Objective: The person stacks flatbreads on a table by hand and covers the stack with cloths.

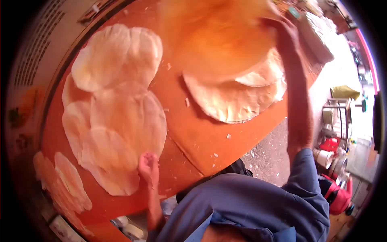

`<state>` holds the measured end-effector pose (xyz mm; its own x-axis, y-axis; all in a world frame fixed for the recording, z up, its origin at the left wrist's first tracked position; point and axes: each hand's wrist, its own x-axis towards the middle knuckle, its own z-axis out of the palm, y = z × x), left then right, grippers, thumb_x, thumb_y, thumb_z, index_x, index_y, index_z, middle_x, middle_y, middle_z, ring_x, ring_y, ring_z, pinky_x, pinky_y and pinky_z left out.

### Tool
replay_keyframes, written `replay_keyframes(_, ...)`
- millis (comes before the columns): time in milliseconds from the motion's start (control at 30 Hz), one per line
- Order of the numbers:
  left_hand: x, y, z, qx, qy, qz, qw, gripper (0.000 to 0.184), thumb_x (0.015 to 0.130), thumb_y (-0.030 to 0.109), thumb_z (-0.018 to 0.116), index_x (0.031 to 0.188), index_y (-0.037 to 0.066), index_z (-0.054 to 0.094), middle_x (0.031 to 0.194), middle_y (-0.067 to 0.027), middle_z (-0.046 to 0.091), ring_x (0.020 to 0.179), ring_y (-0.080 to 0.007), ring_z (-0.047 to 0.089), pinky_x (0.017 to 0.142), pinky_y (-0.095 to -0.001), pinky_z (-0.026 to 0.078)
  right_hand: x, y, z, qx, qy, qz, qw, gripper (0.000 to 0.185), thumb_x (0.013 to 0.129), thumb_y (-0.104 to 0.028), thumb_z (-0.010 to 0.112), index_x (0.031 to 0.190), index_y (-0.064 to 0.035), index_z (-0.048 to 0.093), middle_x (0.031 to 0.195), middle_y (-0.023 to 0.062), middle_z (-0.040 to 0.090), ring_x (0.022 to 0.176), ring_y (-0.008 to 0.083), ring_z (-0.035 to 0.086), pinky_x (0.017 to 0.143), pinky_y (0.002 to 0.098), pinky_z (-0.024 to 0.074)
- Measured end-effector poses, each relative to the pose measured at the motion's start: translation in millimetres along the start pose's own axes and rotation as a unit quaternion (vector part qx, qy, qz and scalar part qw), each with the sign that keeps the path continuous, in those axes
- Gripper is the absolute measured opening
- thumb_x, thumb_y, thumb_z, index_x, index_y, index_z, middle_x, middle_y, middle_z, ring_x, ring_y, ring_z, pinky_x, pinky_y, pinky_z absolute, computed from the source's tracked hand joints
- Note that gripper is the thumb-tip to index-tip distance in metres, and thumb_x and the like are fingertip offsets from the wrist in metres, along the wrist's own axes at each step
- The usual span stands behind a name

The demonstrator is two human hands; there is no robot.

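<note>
My right hand [278,24] is raised at the top right, its fingers at the edge of a large, thin, round flatbread [217,36]. Motion blurs this sheet, and it covers part of the layered flatbreads [229,103] lying under it. Low on the left, my left hand [148,163] is closed with curled fingers, beside the lower right edge of a spread of overlapping thin flatbreads [121,109]. Whether anything is in its fingers cannot be made out.
Both piles lie on an orange-brown tabletop [201,141] dotted with small crumbs. More thin sheets [64,183] are at the lower left corner. A pale, bulky bundle [316,36] sits at the top right. Beyond the right edge are a stool [338,115], pots [324,157] and a red bag [340,195].
</note>
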<state>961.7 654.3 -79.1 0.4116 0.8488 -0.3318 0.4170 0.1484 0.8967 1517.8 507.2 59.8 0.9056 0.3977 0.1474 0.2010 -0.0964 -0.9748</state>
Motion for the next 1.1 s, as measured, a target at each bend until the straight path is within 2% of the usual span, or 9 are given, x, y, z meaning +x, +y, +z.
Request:
replay_keyframes(133,-8.1,5.3,-31.5,0.381,0.087,0.166,0.905,0.041,0.074,0.013,0.076,0.111,0.000,0.063,0.103,-0.0187,0.063,0.100,-0.0389,0.057,0.089,-0.0469,0.046,2.4,105.1,-110.0,-0.090,0.104,0.166,0.976,0.026,0.080,-0.018,0.079,0.098,-0.0014,0.070,0.077,0.0039,0.065,0.063,0.0103,0.059,0.054,0.0211,0.0442)
replay_keyframes(233,-18.1,-2.5,-33.5,0.450,0.071,0.204,0.866,0.048,0.074,0.018,0.077,0.116,0.001,0.062,0.119,-0.0204,0.058,0.114,-0.0388,0.053,0.097,-0.0489,0.042,-73.9,131.5,-101.5,-0.180,0.199,0.007,0.963,0.074,0.075,-0.027,0.085,0.130,0.0083,0.051,0.075,0.0031,0.061,0.075,0.0132,0.059,0.067,0.0250,0.0473)
replay_keyframes(333,-17.0,-8.2,-25.2,0.468,0.055,0.253,0.845,0.055,0.072,0.019,0.080,0.120,-0.001,0.060,0.128,-0.0221,0.053,0.120,-0.0402,0.048,0.101,-0.0480,0.040,-165.7,97.6,-0.3,0.107,-0.044,-0.045,0.992,0.040,0.088,-0.014,0.072,0.124,-0.0006,0.061,0.100,0.0106,0.068,0.084,0.0159,0.065,0.077,0.0279,0.0519)
replay_keyframes(400,-18.7,-8.6,-32.4,0.458,0.029,0.241,0.855,0.063,0.072,0.024,0.080,0.126,0.001,0.057,0.134,-0.0234,0.049,0.124,-0.0415,0.045,0.103,-0.0512,0.038,-213.2,61.3,81.3,0.031,-0.228,0.237,0.944,0.038,0.089,-0.014,0.070,0.123,0.0007,0.061,0.107,0.0128,0.068,0.094,0.0200,0.065,0.084,0.0306,0.0517)
replay_keyframes(633,-31.8,-36.2,-73.1,0.479,0.091,0.221,0.845,0.074,0.072,0.030,0.081,0.134,0.001,0.052,0.137,-0.0218,0.048,0.128,-0.0404,0.044,0.106,-0.0508,0.036,-256.1,46.6,225.0,0.195,-0.247,0.416,0.853,0.054,0.085,-0.024,0.073,0.122,0.0102,0.055,0.101,0.0193,0.065,0.072,0.0230,0.068,0.064,0.0303,0.0578)
replay_keyframes(767,-34.1,-48.4,-81.2,0.466,0.111,0.216,0.851,0.075,0.076,0.033,0.079,0.136,-0.001,0.050,0.140,-0.0228,0.047,0.130,-0.0404,0.043,0.106,-0.0498,0.036,-249.2,60.8,239.8,0.053,-0.316,0.360,0.877,0.051,0.082,-0.028,0.074,0.116,0.0077,0.060,0.093,0.0175,0.067,0.071,0.0265,0.069,0.064,0.0346,0.0561)
replay_keyframes(800,-34.2,-49.6,-83.0,0.477,0.105,0.228,0.843,0.074,0.078,0.033,0.078,0.137,-0.001,0.048,0.140,-0.0238,0.046,0.130,-0.0412,0.043,0.106,-0.0494,0.037,-251.1,55.3,236.1,-0.150,-0.271,0.124,0.943,0.060,0.074,-0.034,0.077,0.113,0.0092,0.061,0.088,0.0197,0.069,0.073,0.0316,0.069,0.072,0.0385,0.0547)
replay_keyframes(900,-28.4,-51.0,-88.4,0.457,0.110,0.235,0.851,0.074,0.076,0.037,0.078,0.133,-0.002,0.052,0.140,-0.0229,0.047,0.131,-0.0397,0.043,0.106,-0.0506,0.036,-228.5,70.0,250.8,-0.244,-0.111,-0.045,0.962,0.067,0.068,-0.039,0.078,0.112,0.0103,0.063,0.080,0.0213,0.069,0.078,0.0371,0.069,0.083,0.0389,0.0525)
replay_keyframes(1100,-25.3,-61.6,-90.0,0.440,0.099,0.254,0.855,0.075,0.079,0.040,0.076,0.135,-0.002,0.049,0.139,-0.0240,0.047,0.129,-0.0421,0.044,0.105,-0.0498,0.038,-168.3,77.6,258.2,-0.053,-0.364,0.242,0.898,0.041,0.072,-0.036,0.078,0.085,0.0021,0.072,0.054,0.0054,0.052,0.049,0.0176,0.051,0.049,0.0337,0.0406)
